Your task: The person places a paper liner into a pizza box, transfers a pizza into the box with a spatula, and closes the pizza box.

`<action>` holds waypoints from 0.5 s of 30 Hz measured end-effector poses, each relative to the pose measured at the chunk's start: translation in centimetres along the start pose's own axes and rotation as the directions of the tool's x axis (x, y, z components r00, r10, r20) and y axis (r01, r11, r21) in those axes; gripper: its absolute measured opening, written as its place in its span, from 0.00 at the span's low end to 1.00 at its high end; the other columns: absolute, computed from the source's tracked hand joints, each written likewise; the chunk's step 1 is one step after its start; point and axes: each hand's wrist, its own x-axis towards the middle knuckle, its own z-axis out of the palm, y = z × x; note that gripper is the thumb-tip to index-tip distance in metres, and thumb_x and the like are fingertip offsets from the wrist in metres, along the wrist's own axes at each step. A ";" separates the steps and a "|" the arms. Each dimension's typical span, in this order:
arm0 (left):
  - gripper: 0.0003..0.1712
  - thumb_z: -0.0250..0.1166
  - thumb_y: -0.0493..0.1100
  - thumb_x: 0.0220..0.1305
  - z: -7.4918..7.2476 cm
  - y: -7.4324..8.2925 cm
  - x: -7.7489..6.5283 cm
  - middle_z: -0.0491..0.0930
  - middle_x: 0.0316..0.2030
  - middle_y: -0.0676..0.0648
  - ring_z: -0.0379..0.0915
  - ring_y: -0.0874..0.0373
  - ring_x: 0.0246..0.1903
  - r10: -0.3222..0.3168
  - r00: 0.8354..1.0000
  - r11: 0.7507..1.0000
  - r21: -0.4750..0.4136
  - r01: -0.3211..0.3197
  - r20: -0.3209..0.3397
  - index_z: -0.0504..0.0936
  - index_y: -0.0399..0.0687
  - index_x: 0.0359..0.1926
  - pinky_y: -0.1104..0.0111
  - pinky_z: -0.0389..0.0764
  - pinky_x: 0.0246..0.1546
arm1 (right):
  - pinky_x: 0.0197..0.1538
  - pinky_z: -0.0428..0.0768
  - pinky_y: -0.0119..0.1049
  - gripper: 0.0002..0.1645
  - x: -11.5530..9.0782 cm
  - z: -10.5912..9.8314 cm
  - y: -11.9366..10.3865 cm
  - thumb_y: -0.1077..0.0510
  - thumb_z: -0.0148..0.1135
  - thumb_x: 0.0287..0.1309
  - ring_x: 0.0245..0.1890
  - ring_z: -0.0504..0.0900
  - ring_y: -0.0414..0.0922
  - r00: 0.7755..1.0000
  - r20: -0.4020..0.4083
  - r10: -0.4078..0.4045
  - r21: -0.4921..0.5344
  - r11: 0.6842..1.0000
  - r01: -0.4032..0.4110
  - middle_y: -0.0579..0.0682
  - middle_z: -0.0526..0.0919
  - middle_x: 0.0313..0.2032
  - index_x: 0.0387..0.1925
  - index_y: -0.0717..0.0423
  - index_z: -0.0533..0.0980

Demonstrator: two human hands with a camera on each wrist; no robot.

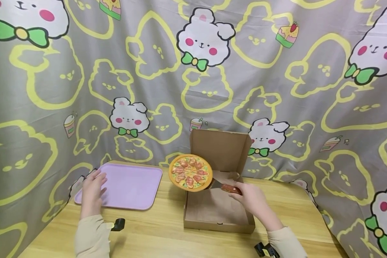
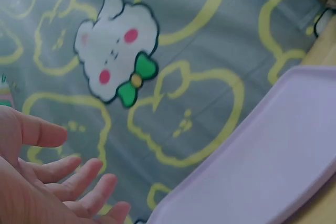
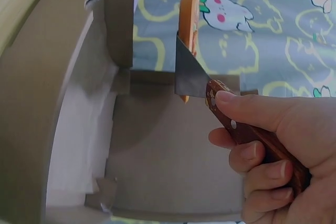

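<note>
My right hand (image 1: 252,199) grips the brown wooden handle (image 3: 252,135) of a spatula, its thumb laid along the top. The spatula's flat metal blade (image 3: 189,72) is under a round toy pizza (image 1: 190,172) with an orange crust and toppings. In the head view the pizza is raised and tilted, overlapping the left side of an open cardboard pizza box (image 1: 217,208). My left hand (image 1: 92,188) holds nothing and hovers at the left side of a light purple tray (image 1: 130,186). Its fingers are spread and loosely bent in the left wrist view.
The box lid (image 1: 219,150) stands up at the back, near a grey curtain (image 1: 161,46) printed with bunny faces. Tray and box sit apart on a light wooden table (image 1: 161,229), tray on the left. Bare wood shows between them and in front.
</note>
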 end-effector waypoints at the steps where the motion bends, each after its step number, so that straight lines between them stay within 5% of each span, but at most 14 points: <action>1: 0.36 0.52 0.48 0.72 0.4 0.1 -0.1 0.70 0.49 0.60 0.68 0.78 0.38 0.005 1.000 1.000 0.007 -0.005 0.016 0.51 0.48 0.76 0.71 0.68 0.47 | 0.23 0.63 0.33 0.11 -0.2 -0.2 0.2 0.50 0.72 0.51 0.19 0.67 0.39 1.000 0.001 0.011 0.000 1.000 -0.011 0.44 0.75 0.19 0.32 0.51 0.80; 7: 0.34 0.50 0.48 0.74 2.1 0.4 -0.6 0.68 0.60 0.52 0.69 0.81 0.37 0.038 0.995 0.997 0.067 -0.044 0.096 0.52 0.46 0.76 0.76 0.72 0.45 | 0.21 0.60 0.31 0.12 -1.2 -0.8 2.0 0.51 0.72 0.50 0.18 0.64 0.38 0.999 -0.041 0.009 -0.013 1.000 -0.009 0.42 0.71 0.17 0.25 0.50 0.76; 15: 0.31 0.49 0.46 0.75 4.5 0.7 -1.8 0.65 0.68 0.40 0.71 0.82 0.37 0.076 0.980 0.989 0.115 -0.098 0.183 0.55 0.42 0.74 0.80 0.73 0.44 | 0.22 0.58 0.31 0.10 -2.9 -1.4 4.1 0.51 0.72 0.50 0.17 0.62 0.38 0.999 -0.046 0.019 -0.021 1.000 -0.020 0.41 0.68 0.16 0.30 0.50 0.79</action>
